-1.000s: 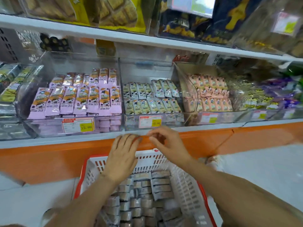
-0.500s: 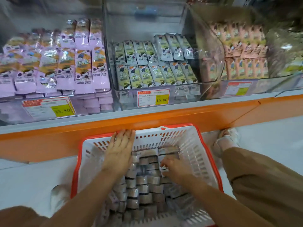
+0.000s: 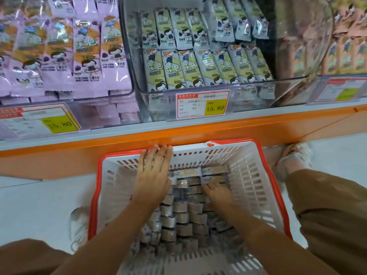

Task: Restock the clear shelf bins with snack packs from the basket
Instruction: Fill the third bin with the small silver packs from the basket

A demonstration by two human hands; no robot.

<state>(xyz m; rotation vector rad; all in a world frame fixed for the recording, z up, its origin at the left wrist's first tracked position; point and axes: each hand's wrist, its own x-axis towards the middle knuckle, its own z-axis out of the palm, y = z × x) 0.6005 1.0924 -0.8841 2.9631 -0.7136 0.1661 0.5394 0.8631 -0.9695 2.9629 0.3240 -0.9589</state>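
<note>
Snack packs [image 3: 184,221] lie in tight rows in the white, red-rimmed basket [image 3: 248,175], set on the floor just below the orange shelf edge [image 3: 198,132]. The left hand [image 3: 153,175] lies flat, straight fingers pressed together, tips at the basket's far rim. The right hand [image 3: 217,194] is down among the packs, fingers bent into them — whether it pinches one cannot be told. Above, clear bins [image 3: 254,92] hold purple packs [image 3: 85,56] and green packs [image 3: 198,66] — a yellow price tag [image 3: 202,105] fronts the green ones

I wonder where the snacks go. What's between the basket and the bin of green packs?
Between basket and bin: the orange shelf front and a price tag, in the head view.
</note>
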